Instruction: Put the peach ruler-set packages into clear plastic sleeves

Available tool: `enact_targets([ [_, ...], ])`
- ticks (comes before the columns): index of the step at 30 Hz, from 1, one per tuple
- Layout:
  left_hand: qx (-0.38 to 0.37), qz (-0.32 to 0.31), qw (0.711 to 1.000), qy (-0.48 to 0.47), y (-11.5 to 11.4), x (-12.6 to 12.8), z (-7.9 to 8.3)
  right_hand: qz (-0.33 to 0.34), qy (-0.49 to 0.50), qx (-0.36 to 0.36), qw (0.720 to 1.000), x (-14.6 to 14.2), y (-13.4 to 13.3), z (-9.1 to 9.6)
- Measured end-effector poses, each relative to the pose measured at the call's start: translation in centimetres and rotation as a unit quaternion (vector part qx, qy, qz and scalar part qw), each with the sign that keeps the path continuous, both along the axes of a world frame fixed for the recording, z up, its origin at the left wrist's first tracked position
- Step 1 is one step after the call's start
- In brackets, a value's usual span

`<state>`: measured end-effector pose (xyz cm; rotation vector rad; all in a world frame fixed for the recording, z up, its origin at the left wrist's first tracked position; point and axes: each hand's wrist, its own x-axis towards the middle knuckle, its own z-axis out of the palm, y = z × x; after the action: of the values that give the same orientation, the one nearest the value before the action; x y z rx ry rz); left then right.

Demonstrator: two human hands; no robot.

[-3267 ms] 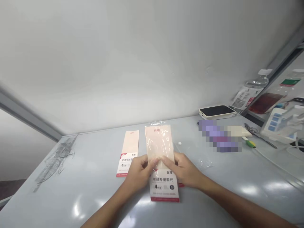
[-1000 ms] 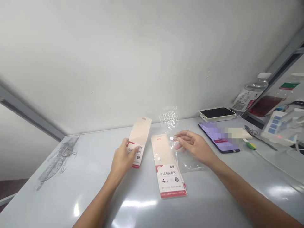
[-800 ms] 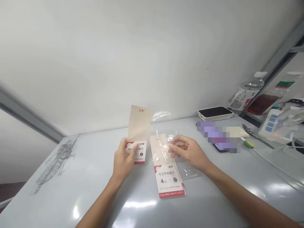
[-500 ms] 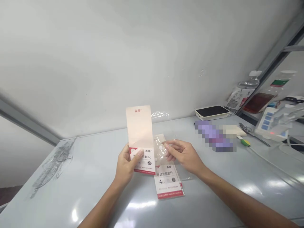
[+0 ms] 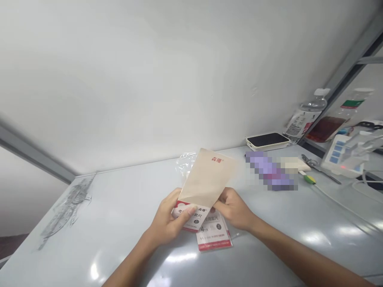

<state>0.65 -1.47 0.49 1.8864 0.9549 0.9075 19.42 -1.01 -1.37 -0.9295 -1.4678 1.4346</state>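
My left hand [image 5: 172, 219] is closed round the lower part of a paper ruler-set sleeve [image 5: 208, 181]. Its printed red-and-white pocket faces me, the thumb lies across the front, and its long beige flap tilts up to the right. At the sleeve's right edge is my right hand [image 5: 235, 209], fingers curled; their tips are behind the sleeve, so what they pinch is hidden. Beneath both hands a second ruler-set sleeve [image 5: 214, 238] lies on the table, partly covered. Behind the flap a clear plastic bag [image 5: 184, 163] shows at the left.
On the grey table [image 5: 125, 223] at the right lie a phone [image 5: 267, 140], a blurred purple item [image 5: 267, 169] and a white cable [image 5: 338, 203]. Bottles [image 5: 308, 113] and a power strip [image 5: 341, 155] stand beyond. A white wall [image 5: 149, 79] closes off the back.
The held sleeve has tilted to the right and moved lower, over the second sleeve. My right hand has gone from the clear bag to behind the sleeve's right edge.
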Motion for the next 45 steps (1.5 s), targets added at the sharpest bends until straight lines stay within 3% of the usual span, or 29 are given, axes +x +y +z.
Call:
enact_targets([
  [11,-0.058,0.076,0.995,-0.019,-0.1,-0.4,-0.3,-0.014,0.022,-0.037,0.999,0.1,0.3,0.0],
  [24,-0.125,0.089,0.986,-0.063,0.4,-0.5,-0.3,0.007,0.053,-0.063,0.997,-0.3,0.2,-0.7],
  [32,-0.15,0.09,0.982,-0.075,0.2,-1.0,-0.9,-0.04,0.076,-0.1,0.991,-0.8,0.0,-0.3],
  [40,-0.146,0.219,0.956,-0.128,0.4,-0.1,-1.2,0.0,0.085,-0.137,0.987,-0.6,-0.3,0.0],
  [45,-0.163,0.241,0.946,-0.143,0.4,0.1,-1.1,-0.014,0.065,-0.113,0.991,-0.6,-0.4,0.0],
])
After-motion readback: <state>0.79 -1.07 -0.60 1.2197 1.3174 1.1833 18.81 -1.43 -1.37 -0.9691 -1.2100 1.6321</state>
